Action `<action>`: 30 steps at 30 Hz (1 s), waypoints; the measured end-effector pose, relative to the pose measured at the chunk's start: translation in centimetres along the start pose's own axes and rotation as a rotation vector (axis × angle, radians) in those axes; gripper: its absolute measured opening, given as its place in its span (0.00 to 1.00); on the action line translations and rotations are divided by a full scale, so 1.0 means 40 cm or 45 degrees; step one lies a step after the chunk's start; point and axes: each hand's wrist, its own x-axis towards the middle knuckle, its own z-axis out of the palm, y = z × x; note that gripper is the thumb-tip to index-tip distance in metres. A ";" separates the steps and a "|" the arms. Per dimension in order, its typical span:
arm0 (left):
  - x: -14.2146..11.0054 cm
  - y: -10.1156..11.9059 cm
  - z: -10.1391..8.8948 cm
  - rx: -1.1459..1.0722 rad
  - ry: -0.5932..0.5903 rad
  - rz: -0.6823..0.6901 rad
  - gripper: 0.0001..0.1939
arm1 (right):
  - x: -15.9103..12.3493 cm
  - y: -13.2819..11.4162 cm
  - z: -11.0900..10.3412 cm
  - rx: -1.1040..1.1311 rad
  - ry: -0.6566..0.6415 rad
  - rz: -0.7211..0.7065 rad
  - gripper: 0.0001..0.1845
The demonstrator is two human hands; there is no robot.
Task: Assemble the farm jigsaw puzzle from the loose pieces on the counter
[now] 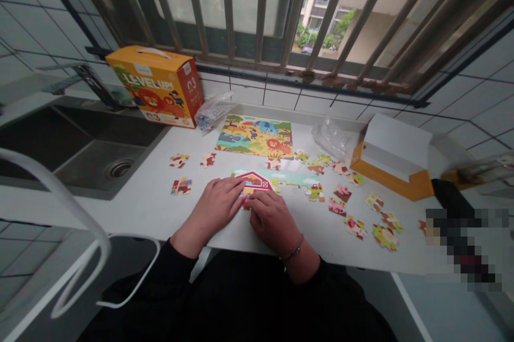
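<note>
A partly joined jigsaw puzzle [295, 176] with a blue sky strip and a red barn lies flat on the counter in front of me. My left hand [219, 202] rests on its left part, fingers stretched out and close together beside the barn roof. My right hand [272, 214] is curled just below the barn, its fingertips pressed on a small colourful puzzle piece [246, 205] at the puzzle's lower edge. The fingers hide most of this piece. A joined green piece [315, 192] hangs from the strip's right end.
Loose puzzle pieces lie left [181, 186] and right [337, 205]. Behind are a finished-looking animal picture [255, 136], a yellow puzzle box [156, 88], plastic bags [331, 138] and an open box [393, 157]. A sink [92, 149] is at left; a white cable-like tube [86, 213] crosses the lower left.
</note>
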 end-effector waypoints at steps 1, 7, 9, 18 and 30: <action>0.001 0.001 0.000 0.004 -0.007 -0.007 0.21 | 0.001 -0.001 -0.001 -0.006 -0.008 0.007 0.14; 0.002 0.005 -0.004 -0.014 -0.026 -0.019 0.23 | 0.010 -0.004 -0.008 -0.048 -0.035 0.008 0.13; 0.003 0.004 -0.006 -0.034 -0.031 0.002 0.24 | 0.007 -0.002 -0.012 -0.061 -0.047 -0.015 0.13; 0.015 0.026 -0.002 -0.059 -0.065 -0.011 0.25 | -0.108 0.039 -0.112 -0.126 0.041 0.003 0.13; 0.032 0.054 0.021 -0.065 -0.070 -0.052 0.25 | -0.341 0.226 -0.305 -0.538 0.316 0.549 0.12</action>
